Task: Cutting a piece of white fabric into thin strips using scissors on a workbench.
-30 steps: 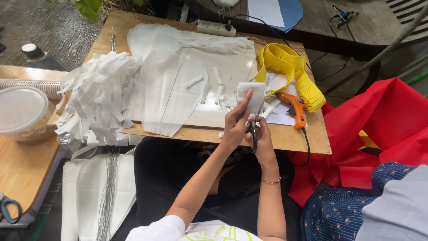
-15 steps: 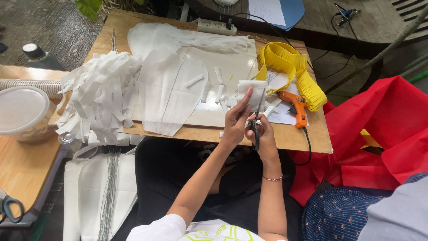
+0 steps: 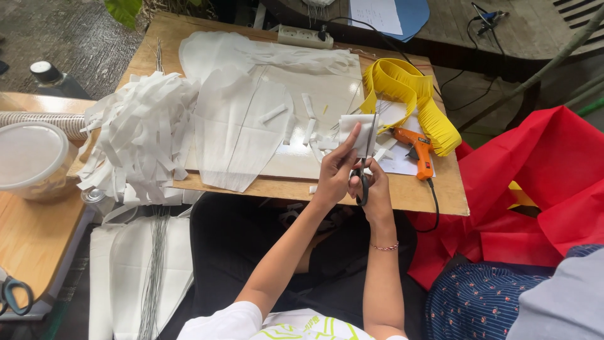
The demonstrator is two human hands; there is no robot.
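Note:
My left hand pinches a small folded white paper piece and holds it upright above the front edge of the wooden board. My right hand grips a pair of dark-handled scissors, whose blades point up along the right side of the paper. Several short white paper strips lie on the board just behind my hands.
A heap of white fringed paper covers the board's left. Yellow fringed paper and an orange glue gun lie at the right. Red fabric spreads further right. A lidded plastic tub stands left; a power strip sits at the back.
Both hands have held nearly the same place with the paper and scissors. The scissor blades have shifted slightly against the paper.

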